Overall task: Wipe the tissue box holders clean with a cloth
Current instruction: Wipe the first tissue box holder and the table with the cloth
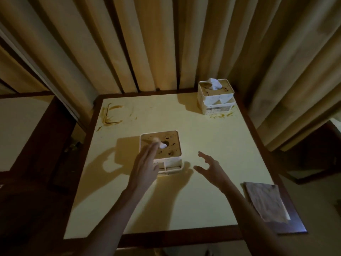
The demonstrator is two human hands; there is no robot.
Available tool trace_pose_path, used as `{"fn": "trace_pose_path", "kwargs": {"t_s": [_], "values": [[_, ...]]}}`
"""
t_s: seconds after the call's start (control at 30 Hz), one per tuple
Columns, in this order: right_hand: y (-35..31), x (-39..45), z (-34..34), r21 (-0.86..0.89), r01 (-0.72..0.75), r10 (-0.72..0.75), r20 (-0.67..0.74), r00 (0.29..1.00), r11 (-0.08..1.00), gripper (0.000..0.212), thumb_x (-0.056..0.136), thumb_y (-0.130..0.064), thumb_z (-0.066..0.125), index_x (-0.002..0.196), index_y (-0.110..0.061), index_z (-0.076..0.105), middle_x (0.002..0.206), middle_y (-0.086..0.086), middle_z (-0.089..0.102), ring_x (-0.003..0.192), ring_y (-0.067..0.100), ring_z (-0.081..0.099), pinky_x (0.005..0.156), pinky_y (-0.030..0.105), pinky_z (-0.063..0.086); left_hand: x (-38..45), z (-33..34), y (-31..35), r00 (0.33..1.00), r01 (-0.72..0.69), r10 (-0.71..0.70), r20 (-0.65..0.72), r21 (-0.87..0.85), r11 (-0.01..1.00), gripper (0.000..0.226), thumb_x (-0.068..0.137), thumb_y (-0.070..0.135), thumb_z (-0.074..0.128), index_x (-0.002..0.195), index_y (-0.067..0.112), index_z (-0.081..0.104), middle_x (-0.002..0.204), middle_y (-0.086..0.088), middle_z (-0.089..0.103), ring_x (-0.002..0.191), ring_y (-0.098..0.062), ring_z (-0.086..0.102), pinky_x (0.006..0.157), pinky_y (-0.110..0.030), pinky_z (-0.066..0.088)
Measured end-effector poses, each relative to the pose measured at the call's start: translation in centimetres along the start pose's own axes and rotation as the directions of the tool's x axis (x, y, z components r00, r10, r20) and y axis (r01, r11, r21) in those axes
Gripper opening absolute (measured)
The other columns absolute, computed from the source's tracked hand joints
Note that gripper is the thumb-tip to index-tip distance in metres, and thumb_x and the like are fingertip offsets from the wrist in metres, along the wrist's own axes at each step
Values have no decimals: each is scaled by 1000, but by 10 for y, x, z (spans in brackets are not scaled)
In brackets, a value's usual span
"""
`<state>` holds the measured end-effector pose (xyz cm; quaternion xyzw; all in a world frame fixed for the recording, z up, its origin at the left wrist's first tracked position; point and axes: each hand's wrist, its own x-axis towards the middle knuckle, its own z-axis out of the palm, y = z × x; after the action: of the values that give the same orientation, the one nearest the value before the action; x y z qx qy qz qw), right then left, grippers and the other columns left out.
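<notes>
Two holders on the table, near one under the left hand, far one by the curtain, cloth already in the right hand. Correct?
Not quite. The head view shows the right hand open and holding nothing; the cloth lies on the table's near right corner. The rest holds: left hand over the near holder, far holder by the curtain.

A dimly lit dining room, probably a restaurant, is suggested by a square cream-topped table with a dark wooden rim (262,143). Stained white plastic tissue box holders (215,97) are set on it, and long beige pleated curtains (147,43) are hung behind.
</notes>
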<state>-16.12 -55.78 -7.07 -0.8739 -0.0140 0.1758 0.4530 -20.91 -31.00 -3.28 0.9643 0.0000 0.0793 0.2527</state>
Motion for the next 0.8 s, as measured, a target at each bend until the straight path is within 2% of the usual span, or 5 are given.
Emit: {"fn": "trace_pose_path", "kwargs": {"t_s": [0.17,0.43,0.57,0.7,0.8], "values": [[74,-74,-82,-339,-15,-24,-111,994,941,34,95,-35,52,128,-41,46,128,-15,51,127,14,45,107,43,34,-22,57,114,913,-107,150,379,-131,986,40,91,16,56,131,22,53,131,8,54,121,-9,48,99,-17,32],[185,-119,-140,-496,-61,87,30,996,866,35,92,-31,47,126,-25,56,138,-5,50,124,18,46,96,27,27,-58,178,238,696,583,-291,656,-280,762,46,85,34,66,121,7,59,116,-5,64,103,-17,60,87,-25,46],[195,-125,-142,-440,23,18,88,996,898,35,95,-23,43,129,-29,51,141,-8,46,124,18,46,98,29,38,-62,194,273,670,695,-386,635,-352,627,19,88,33,65,78,22,53,75,9,53,73,-8,53,64,-24,43],[189,-128,-152,-175,-13,22,53,998,984,31,98,-11,46,125,-17,60,123,-6,56,111,7,52,86,8,39,-63,200,281,622,755,-393,677,-387,529,14,88,24,65,82,11,68,79,-1,68,74,-12,62,62,-22,45],[190,-129,-154,-63,-38,44,94,995,997,36,97,-9,45,126,-25,59,129,-5,57,117,7,52,92,14,41,-65,200,275,646,746,-411,644,-416,521,10,87,12,61,82,7,68,71,-2,63,64,-12,57,59,-23,43]]}}
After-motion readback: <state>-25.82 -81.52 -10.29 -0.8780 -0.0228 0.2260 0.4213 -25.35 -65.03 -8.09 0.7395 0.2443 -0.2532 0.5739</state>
